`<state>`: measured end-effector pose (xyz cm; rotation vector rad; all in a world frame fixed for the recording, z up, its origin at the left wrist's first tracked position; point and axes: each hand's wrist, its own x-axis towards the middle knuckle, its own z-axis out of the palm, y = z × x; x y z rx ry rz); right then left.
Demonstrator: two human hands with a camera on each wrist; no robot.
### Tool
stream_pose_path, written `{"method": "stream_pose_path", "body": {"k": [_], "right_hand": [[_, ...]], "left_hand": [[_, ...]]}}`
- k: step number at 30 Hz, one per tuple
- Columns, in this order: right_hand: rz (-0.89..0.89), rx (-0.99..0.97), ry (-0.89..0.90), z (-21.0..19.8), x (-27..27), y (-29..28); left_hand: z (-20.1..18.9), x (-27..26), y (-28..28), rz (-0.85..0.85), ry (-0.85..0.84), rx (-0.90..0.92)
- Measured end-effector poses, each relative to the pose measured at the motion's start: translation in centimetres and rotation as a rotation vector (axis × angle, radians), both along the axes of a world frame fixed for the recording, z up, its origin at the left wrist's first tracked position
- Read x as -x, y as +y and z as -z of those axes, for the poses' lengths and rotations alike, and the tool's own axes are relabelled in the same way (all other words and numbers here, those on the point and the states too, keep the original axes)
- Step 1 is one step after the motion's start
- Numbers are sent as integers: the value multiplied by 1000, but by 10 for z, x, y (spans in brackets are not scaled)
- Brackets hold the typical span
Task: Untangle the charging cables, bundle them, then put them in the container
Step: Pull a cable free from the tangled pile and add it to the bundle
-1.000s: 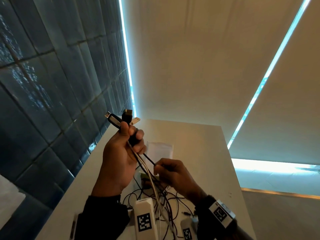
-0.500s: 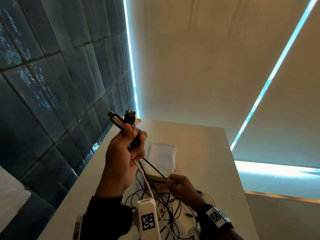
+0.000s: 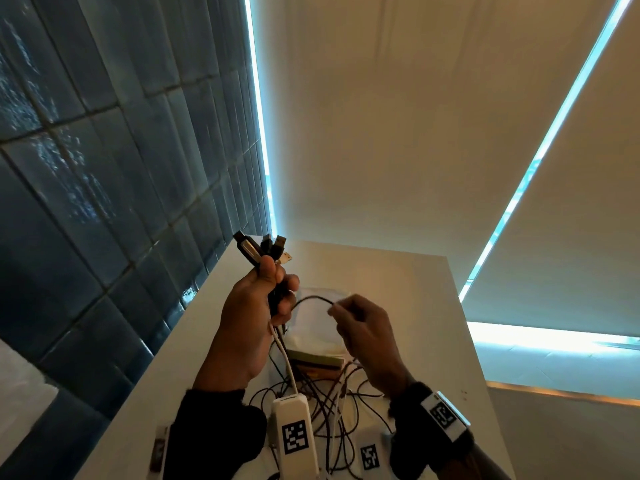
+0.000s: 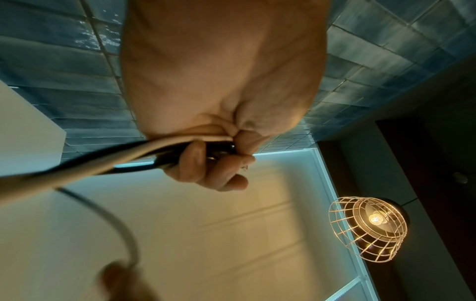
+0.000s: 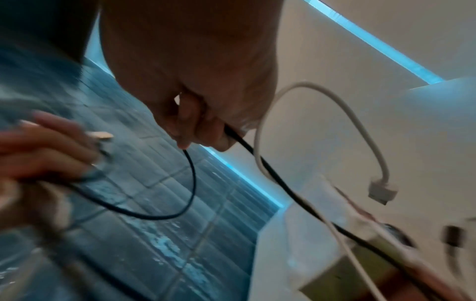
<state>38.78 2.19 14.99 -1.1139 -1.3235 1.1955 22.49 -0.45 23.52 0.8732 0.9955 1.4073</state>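
You're clenching the plug ends (image 3: 263, 249) in your left hand (image 3: 249, 313), right hand (image 3: 363, 327) pinching a limp black cable (image 3: 311, 298); grip near plugs

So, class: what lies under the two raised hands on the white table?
Under the left hand and right hand lie loose tangled cables and a container on the table. The hands and cables hide the container's inside.
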Motion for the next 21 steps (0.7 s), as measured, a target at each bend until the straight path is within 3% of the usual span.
{"method": "stream_pose_path", "body": {"k": [5,14,18,21], "right_hand": [[-205,-162,151,-44,16,-19],[-277,-213,247,-41,20,-29],[-386,-97,167,-27,20,-29],[-416,10,129,-6,13,-24]], "left_hand": [[4,0,2,-44,25,52],[4,-3,0,-23,-84,73],[2,-3,1,104,-247,17],[0,1,5,71,-351,-41]]}}
